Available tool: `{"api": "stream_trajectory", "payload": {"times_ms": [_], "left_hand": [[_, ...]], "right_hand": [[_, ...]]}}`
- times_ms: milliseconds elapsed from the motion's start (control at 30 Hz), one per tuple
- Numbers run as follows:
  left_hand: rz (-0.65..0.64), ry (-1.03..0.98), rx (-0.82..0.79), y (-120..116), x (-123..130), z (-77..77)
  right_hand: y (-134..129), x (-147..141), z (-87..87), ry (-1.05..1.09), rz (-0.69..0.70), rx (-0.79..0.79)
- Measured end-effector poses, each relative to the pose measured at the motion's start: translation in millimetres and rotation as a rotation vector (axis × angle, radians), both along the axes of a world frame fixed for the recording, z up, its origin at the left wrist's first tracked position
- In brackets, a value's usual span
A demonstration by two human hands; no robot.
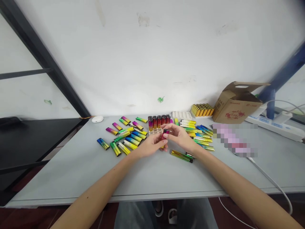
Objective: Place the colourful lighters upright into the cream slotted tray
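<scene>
One lighter (164,135) in two hands (152,144)

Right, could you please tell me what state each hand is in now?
Left hand: closed on a small, shiny magenta-and-yellow plastic lighter with a dark top.
Right hand: fingers closed on the same lighter, near its top.

Left hand (153,144) and right hand (178,136): bare, slim fingers. Left forearm (102,190) bare, small dark mole (87,197) on it. Right forearm (238,178) bare too. Trousers (134,214) faded blue-grey, look like denim. Open footwear (172,219), pale straps, finer detail too small to tell.
</scene>
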State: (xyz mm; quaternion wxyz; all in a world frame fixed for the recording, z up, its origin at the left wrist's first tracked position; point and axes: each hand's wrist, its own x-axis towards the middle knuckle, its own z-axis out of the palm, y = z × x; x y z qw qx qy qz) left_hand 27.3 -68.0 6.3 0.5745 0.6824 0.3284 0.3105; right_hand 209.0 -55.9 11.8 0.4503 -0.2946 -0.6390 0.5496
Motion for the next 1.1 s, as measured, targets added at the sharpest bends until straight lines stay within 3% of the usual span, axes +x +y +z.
{"api": "stream_trajectory", "payload": {"times_ms": [133,333,500,800,1100], "left_hand": [[0.050,-0.005,0.031,3,0,-3.1],[0.260,-0.268,-0.150,10,-7,-1.2],[0.234,-0.417,-0.364,11,-13,8.6],[0.148,-0.437,-0.484,4,-10,15.5],[0.311,-0.385,-0.430,10,-9,9.5]], "right_hand": [[6,3,-2.4,0.004,-0.107,-0.049],[21,14,-7.7,0.075,-0.232,-0.160],[26,19,-4.2,0.154,-0.244,-0.250],[28,24,4.9,0.330,-0.230,-0.516],[24,22,12.8,0.371,-0.268,-0.589]]}}
